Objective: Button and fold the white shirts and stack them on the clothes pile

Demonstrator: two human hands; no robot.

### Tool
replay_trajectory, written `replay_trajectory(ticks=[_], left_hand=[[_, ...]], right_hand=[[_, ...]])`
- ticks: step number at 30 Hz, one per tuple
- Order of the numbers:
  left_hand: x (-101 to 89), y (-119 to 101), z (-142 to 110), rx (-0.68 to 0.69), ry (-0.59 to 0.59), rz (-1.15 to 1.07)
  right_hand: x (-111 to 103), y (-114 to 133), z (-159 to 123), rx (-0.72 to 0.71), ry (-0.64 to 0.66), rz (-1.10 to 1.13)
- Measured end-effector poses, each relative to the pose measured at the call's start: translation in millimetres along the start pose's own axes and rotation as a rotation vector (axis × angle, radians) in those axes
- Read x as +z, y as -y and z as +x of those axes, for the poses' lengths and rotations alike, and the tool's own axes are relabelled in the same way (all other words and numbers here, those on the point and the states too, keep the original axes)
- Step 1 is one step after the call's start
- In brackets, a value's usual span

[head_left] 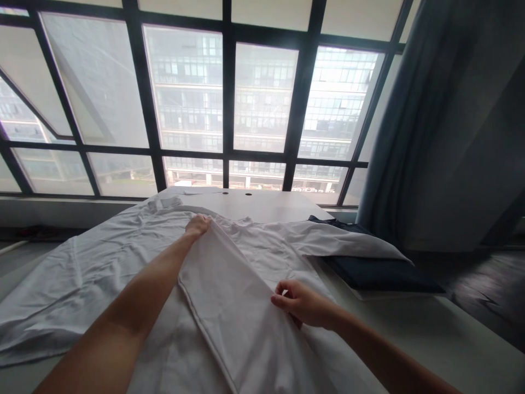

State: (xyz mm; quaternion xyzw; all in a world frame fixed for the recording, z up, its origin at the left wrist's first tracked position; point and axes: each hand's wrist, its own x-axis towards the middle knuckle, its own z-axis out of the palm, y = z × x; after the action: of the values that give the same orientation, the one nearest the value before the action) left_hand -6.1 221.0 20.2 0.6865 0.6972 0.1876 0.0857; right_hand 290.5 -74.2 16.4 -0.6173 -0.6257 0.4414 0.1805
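A large white coat [241, 301] lies spread over the table, creased, with one long sleeve [340, 241] stretched out to the right. My left hand [198, 225] reaches forward and is closed on the upper end of a front panel, near the collar. Nearer to me and to the right, my right hand [301, 303] pinches the same panel's edge between thumb and fingers. Between the two hands the panel's edge runs taut at a slant. The coat's lower part passes out of view at the bottom.
Dark folded cloth [381, 273] lies at the right, partly under the sleeve. The white table [262, 205] reaches to large windows [266, 98] with dark frames. A grey-blue curtain [406, 142] hangs at the right.
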Motion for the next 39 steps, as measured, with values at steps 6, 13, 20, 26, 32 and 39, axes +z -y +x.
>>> replay_trajectory(ticks=[6, 13, 20, 26, 32, 39], left_hand=[[-19.7, 20.7, 21.7, -0.084, -0.026, -0.017], [0.9, 37.8, 26.1, -0.071, 0.035, 0.017], [1.2, 39.1, 28.9, -0.050, 0.001, -0.044], [-4.4, 27.1, 27.1, 0.010, -0.099, -0.095], [3.4, 23.8, 23.4, 0.053, -0.127, -0.029], [4.6, 21.7, 5.0, 0.121, -0.143, 0.125]], right_hand=[[-2.7, 4.1, -5.9, 0.118, 0.097, 0.096], [-1.8, 11.6, -19.1, 0.063, -0.034, -0.206], [1.7, 12.3, -11.9, -0.038, -0.150, -0.130], [9.5, 7.4, -2.1, -0.045, -0.226, -0.071], [16.5, 7.0, -2.8, -0.050, -0.232, -0.200], [17.0, 12.9, -9.5, -0.465, -0.356, -0.664]])
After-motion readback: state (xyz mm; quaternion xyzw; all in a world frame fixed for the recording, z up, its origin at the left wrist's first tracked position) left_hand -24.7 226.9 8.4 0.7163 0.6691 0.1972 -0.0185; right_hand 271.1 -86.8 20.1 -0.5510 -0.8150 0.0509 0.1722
